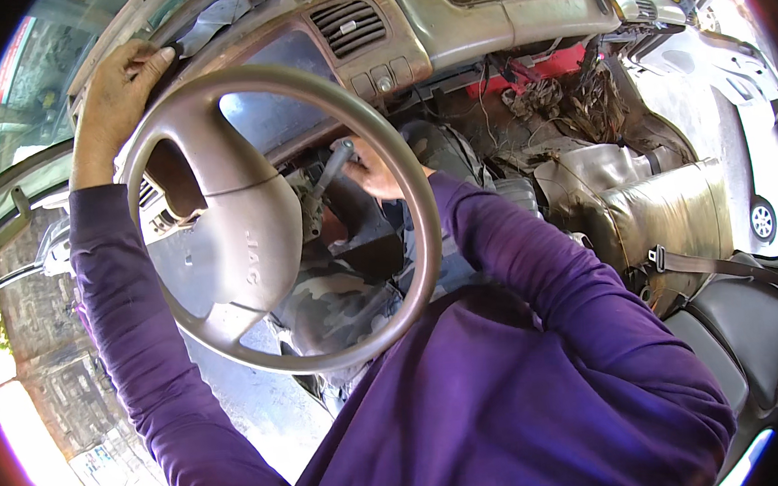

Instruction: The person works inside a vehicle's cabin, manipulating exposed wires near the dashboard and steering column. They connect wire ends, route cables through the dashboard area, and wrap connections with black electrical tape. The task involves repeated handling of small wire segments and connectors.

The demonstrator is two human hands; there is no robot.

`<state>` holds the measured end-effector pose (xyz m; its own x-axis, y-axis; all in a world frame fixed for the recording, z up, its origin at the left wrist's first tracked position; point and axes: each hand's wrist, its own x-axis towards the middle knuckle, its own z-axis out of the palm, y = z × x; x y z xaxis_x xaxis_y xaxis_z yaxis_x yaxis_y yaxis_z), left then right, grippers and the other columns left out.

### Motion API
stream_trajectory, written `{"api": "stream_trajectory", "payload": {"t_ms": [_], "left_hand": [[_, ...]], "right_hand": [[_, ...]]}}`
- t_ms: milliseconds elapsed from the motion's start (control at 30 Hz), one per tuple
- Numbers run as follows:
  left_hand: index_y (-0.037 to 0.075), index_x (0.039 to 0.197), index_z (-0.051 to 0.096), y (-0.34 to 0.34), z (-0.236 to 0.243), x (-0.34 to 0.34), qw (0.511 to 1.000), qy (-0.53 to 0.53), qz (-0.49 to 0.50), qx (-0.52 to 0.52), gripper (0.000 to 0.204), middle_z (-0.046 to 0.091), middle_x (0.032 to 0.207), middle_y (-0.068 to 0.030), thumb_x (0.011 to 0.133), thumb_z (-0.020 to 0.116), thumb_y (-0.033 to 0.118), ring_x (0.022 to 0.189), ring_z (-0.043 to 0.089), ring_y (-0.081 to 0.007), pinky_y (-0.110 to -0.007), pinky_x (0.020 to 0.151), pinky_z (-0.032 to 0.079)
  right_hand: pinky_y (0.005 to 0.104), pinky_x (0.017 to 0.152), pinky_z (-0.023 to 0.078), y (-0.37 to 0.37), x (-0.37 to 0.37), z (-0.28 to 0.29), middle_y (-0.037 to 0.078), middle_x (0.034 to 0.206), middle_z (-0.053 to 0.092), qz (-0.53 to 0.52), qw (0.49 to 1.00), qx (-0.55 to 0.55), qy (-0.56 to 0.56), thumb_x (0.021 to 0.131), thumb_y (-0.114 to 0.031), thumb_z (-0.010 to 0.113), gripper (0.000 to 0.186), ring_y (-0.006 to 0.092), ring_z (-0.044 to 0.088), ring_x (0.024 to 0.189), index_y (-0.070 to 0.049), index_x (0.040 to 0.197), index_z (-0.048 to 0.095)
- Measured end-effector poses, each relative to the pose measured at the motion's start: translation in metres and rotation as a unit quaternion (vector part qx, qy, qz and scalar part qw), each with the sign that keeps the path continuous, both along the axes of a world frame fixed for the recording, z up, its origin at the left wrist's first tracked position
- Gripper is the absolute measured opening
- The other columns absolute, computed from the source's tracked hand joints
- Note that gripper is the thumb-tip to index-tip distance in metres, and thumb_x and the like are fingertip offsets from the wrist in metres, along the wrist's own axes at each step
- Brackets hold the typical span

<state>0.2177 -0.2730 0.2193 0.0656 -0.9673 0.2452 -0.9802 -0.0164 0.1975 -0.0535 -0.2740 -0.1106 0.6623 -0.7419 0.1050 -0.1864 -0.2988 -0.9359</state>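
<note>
A beige steering wheel (252,245) fills the space before me, its hub facing up. My left hand (117,95) rests at the dashboard's top edge, past the rim. Its fingers are curled and its thumb lies against a dark part of the trim; what they may hold is hidden. Through the right side of the wheel, my right hand (376,171) shows with its fingers closed at the end of a grey stalk lever (330,168) on the steering column. The wheel rim covers part of that hand. Behind the wheel sits the instrument panel (277,92).
The worn dashboard (482,25) has an air vent (349,27) and an open cavity. Loose wires and dry debris (570,105) lie in the passenger footwell, beside a dirty padded cover (670,212). A seat belt buckle (657,258) hangs near the grey seat (743,334). An open doorway is at left.
</note>
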Motion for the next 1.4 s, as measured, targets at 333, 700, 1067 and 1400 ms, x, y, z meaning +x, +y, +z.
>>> {"api": "stream_trajectory", "payload": {"t_ms": [333,700,1067,1400], "left_hand": [[-0.003,0.122,0.063,-0.008,-0.043,-0.005,0.980,0.189,-0.044,-0.037,0.039,0.068,0.114,-0.0132,0.096,0.069,0.024,0.105,0.063,-0.0211,-0.034,0.097,0.047],[-0.004,0.129,0.056,0.000,-0.036,-0.005,0.957,0.289,0.008,-0.004,0.047,0.062,0.108,-0.0091,0.095,0.070,0.025,0.101,0.058,-0.0153,-0.029,0.093,0.045],[-0.005,0.127,0.058,0.004,-0.045,0.006,0.958,0.285,0.031,-0.010,0.052,0.062,0.108,-0.0103,0.096,0.071,0.034,0.102,0.058,-0.0169,-0.030,0.094,0.046],[-0.005,0.127,0.058,0.006,-0.044,0.006,0.956,0.290,0.038,-0.004,0.049,0.061,0.107,-0.0090,0.096,0.070,0.031,0.099,0.057,-0.0156,-0.028,0.093,0.046]], "right_hand": [[0.0425,0.084,0.057,0.004,0.020,0.020,0.014,0.106,0.065,0.013,0.914,-0.402,-0.053,0.088,-0.025,0.065,0.026,0.0316,0.066,0.099,-0.006,0.106,0.064],[0.0386,0.098,0.053,-0.010,0.029,-0.017,0.011,0.114,0.064,0.127,0.942,-0.297,-0.094,0.079,-0.031,0.071,0.054,0.0302,0.062,0.109,-0.007,0.127,0.063],[0.0423,0.094,0.052,-0.009,0.027,0.001,0.015,0.108,0.063,0.131,0.955,-0.256,-0.079,0.084,-0.028,0.065,0.044,0.0347,0.063,0.100,-0.003,0.120,0.058],[0.0421,0.088,0.051,-0.005,0.031,-0.008,0.015,0.104,0.062,0.112,0.934,-0.329,-0.079,0.082,-0.027,0.063,0.043,0.0315,0.063,0.096,-0.001,0.116,0.061]]}}
